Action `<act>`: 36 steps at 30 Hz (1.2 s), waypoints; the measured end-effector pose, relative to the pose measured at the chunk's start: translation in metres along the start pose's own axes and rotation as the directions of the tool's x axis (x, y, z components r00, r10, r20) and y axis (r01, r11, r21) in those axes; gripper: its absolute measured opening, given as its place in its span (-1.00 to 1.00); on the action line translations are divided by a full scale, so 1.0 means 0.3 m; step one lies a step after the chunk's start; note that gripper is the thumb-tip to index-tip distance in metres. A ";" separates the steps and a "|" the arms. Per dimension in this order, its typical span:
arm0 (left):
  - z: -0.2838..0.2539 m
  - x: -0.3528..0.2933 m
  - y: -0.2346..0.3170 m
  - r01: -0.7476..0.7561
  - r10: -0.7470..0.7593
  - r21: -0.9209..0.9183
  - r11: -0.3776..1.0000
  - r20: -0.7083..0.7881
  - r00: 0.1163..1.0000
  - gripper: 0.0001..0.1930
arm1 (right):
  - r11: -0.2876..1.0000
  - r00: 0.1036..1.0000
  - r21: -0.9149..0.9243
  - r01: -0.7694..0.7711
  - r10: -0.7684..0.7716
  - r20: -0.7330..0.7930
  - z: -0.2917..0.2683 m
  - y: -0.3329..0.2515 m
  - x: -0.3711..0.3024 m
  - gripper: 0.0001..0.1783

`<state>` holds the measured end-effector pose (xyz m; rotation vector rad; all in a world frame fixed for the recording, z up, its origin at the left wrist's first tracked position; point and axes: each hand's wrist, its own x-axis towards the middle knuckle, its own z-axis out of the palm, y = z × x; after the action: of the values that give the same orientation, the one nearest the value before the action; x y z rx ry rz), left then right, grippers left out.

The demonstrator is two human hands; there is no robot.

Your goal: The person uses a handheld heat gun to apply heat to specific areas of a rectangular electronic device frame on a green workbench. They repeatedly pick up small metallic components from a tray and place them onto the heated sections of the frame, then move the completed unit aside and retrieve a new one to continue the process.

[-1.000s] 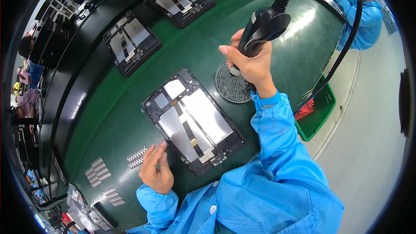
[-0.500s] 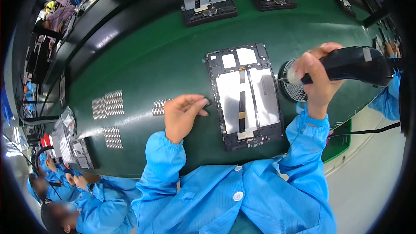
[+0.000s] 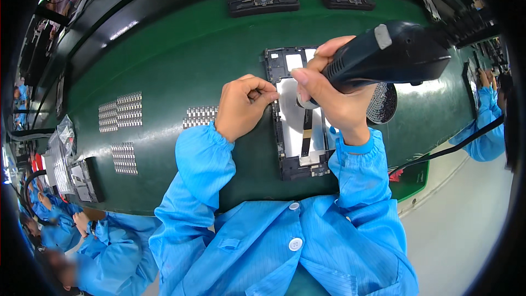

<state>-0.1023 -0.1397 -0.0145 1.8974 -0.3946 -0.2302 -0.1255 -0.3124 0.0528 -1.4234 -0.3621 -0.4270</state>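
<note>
An opened tablet (image 3: 289,126) lies upright before me on the green bench, its silver battery area and dark ribbon strips showing. My right hand (image 3: 342,101) is wrapped round a black electric screwdriver (image 3: 394,57), whose front end is over the tablet's upper middle; its tip is hidden. At the tablet's left edge, my left hand (image 3: 244,104) pinches thumb and forefinger together; whatever is between them is too small to make out. Rows of small silver metal pieces (image 3: 200,114) lie just left of that hand. A round dish (image 3: 383,103) with a speckled inside stands right of the tablet.
More small metal pieces (image 3: 123,111) lie in grids at the left. Two opened tablets (image 3: 263,1) rest at the far side. Bagged parts (image 3: 63,148) sit at the left bench end. A black cable (image 3: 455,148) hangs at the right. Co-workers in blue (image 3: 118,252) are at both sides.
My right hand has carried the screwdriver left from the dish to over the tablet. My left hand has moved up and right to the tablet's edge. The view has shifted slightly.
</note>
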 end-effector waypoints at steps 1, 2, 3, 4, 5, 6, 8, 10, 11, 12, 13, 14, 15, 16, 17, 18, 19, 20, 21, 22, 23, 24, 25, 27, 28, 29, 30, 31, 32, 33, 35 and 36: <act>-0.001 0.001 0.008 0.001 -0.001 0.015 1.000 -0.014 1.000 -0.92 | 1.000 1.000 -0.004 0.011 -0.011 0.006 0.003 0.010 0.003 -0.60; 0.001 0.003 0.018 0.003 -0.002 0.031 1.000 -0.027 1.000 -0.91 | 1.000 1.000 -0.008 0.022 -0.022 0.012 0.005 0.016 0.005 -0.60; 0.003 0.002 0.020 0.006 -0.004 0.047 0.999 -0.041 0.999 -0.89 | 0.999 1.000 -0.029 0.016 -0.016 0.009 0.009 0.020 0.004 -0.61; 0.005 0.000 0.014 -0.018 0.021 0.044 0.999 -0.063 0.998 -0.89 | 0.999 1.000 -0.051 0.010 -0.010 0.005 0.012 0.024 0.003 -0.61; 0.008 -0.003 0.006 -0.043 0.047 0.041 0.998 -0.085 0.995 -0.89 | 0.997 1.000 -0.074 0.004 -0.004 0.001 0.015 0.027 0.003 -0.61; 0.012 -0.002 0.001 -0.071 0.074 0.038 0.997 -0.105 0.992 -0.89 | 0.998 1.000 -0.061 0.009 -0.008 0.006 0.017 0.031 0.004 -0.61; 0.010 -0.008 0.004 -0.018 0.019 0.005 1.000 -0.113 0.993 -0.88 | 0.999 1.000 -0.037 0.018 -0.018 0.014 0.021 0.038 0.008 -0.62; 0.004 -0.008 -0.007 0.033 -0.038 -0.051 0.998 -0.101 0.994 -0.87 | 0.999 1.000 -0.039 -0.009 0.010 0.017 0.025 0.039 0.009 -0.62; 0.004 -0.005 -0.023 0.059 -0.067 -0.094 0.994 -0.083 0.994 -0.86 | 0.999 1.000 -0.041 -0.023 0.024 0.018 0.026 0.039 0.009 -0.62; 0.003 -0.001 -0.028 0.085 -0.095 -0.134 0.987 -0.065 0.993 -0.86 | 0.998 1.000 -0.051 -0.026 0.027 0.011 0.028 0.037 0.010 -0.62; 0.001 0.001 -0.025 0.101 -0.109 -0.122 0.987 -0.062 0.992 -0.85 | 0.998 1.000 -0.062 -0.029 0.029 0.005 0.030 0.033 0.011 -0.62; -0.001 0.004 -0.012 0.117 -0.124 -0.111 0.987 -0.059 0.991 -0.85 | 0.997 0.999 -0.072 -0.032 0.032 -0.001 0.033 0.028 0.012 -0.62; -0.003 0.003 -0.006 0.133 -0.140 -0.099 0.986 -0.060 0.988 -0.85 | 0.998 1.000 -0.065 -0.026 0.026 -0.001 0.036 0.024 0.013 -0.62; 0.000 0.005 -0.012 0.134 -0.143 -0.136 0.982 -0.058 0.988 -0.84 | 0.998 1.000 -0.057 -0.021 0.021 0.000 0.037 0.020 0.014 -0.61; 0.004 0.008 -0.024 0.135 -0.146 -0.174 0.976 -0.057 0.988 -0.83 | 0.999 1.000 -0.049 -0.015 0.015 0.002 0.041 0.017 0.017 -0.61; 0.004 0.014 -0.022 0.133 -0.147 -0.210 0.969 -0.050 0.988 -0.82 | 1.000 1.000 -0.027 -0.009 0.010 0.012 0.048 0.013 0.022 -0.61; -0.004 0.017 -0.011 0.172 -0.180 -0.211 0.962 -0.021 0.983 -0.83 | 1.000 1.000 -0.004 -0.003 0.004 0.023 0.062 0.011 0.028 -0.60; -0.017 0.019 0.009 0.210 -0.214 -0.212 0.955 0.007 0.977 -0.84 | 1.000 0.999 0.018 0.002 -0.003 0.033 0.077 0.011 0.032 -0.60; -0.026 0.022 0.023 0.248 -0.246 -0.211 0.946 0.035 0.969 -0.85 | 1.000 1.000 0.012 -0.015 0.014 0.026 0.091 0.022 0.035 -0.61; -0.026 0.025 0.019 0.247 -0.245 -0.212 0.946 0.032 0.969 -0.87 | 1.000 0.999 0.001 -0.030 0.030 0.028 0.098 0.027 0.035 -0.61; -0.023 0.029 0.013 0.245 -0.245 -0.212 0.946 0.029 0.969 -0.89 | 0.999 0.999 -0.009 -0.045 0.045 0.030 0.103 0.030 0.035 -0.62; -0.022 0.030 0.008 0.245 -0.246 -0.214 0.946 0.024 0.969 -0.91 | 0.998 0.998 -0.020 -0.060 0.061 0.033 0.109 0.033 0.036 -0.62; -0.023 0.030 0.006 0.256 -0.257 -0.218 0.942 0.028 0.966 -0.92 | 0.999 0.999 -0.013 -0.046 0.046 0.027 0.116 0.034 0.037 -0.63; -0.025 0.030 0.003 0.278 -0.277 -0.225 0.934 0.037 0.960 -0.94 | 0.999 0.998 0.009 -0.049 0.048 0.038 0.117 0.048 0.036 -0.62; -0.026 0.030 0.001 0.279 -0.278 -0.227 0.933 0.038 0.960 -0.93 | 0.999 0.998 0.019 -0.050 0.049 0.042 0.116 0.056 0.035 -0.62; -0.026 0.030 -0.002 0.279 -0.278 -0.229 0.932 0.040 0.960 -0.93 | 0.999 0.998 0.017 -0.046 0.045 0.041 0.117 0.062 0.033 -0.62; -0.028 0.031 -0.003 0.279 -0.277 -0.231 0.932 0.041 0.960 -0.93 | 0.999 0.998 0.015 -0.041 0.040 0.039 0.117 0.067 0.033 -0.62; -0.028 0.030 -0.005 0.273 -0.270 -0.223 0.936 0.045 0.962 -0.93 | 0.999 0.999 0.012 -0.036 0.035 0.037 0.118 0.070 0.034 -0.62; -0.027 0.029 -0.005 0.267 -0.263 -0.215 0.939 0.048 0.964 -0.94 | 0.998 0.998 0.017 -0.059 0.059 0.038 0.119 0.067 0.031 -0.62; -0.028 0.029 -0.005 0.261 -0.256 -0.207 0.943 0.049 0.965 -0.94 | 0.996 0.996 0.022 -0.083 0.082 0.040 0.122 0.062 0.026 -0.62; -0.028 0.030 0.003 0.237 -0.231 -0.217 0.947 0.051 0.971 -0.95 | 0.998 0.996 -0.014 -0.059 0.059 0.070 0.120 0.064 0.021 -0.62; -0.032 0.028 0.006 0.227 -0.221 -0.220 0.949 0.051 0.974 -0.95 | 0.999 0.995 -0.053 -0.010 0.016 0.098 0.118 0.074 0.015 -0.62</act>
<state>-0.0915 -0.1352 -0.0092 1.7152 -0.1607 -0.4333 -0.1104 -0.2753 0.0398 -1.5005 -0.4240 -0.3584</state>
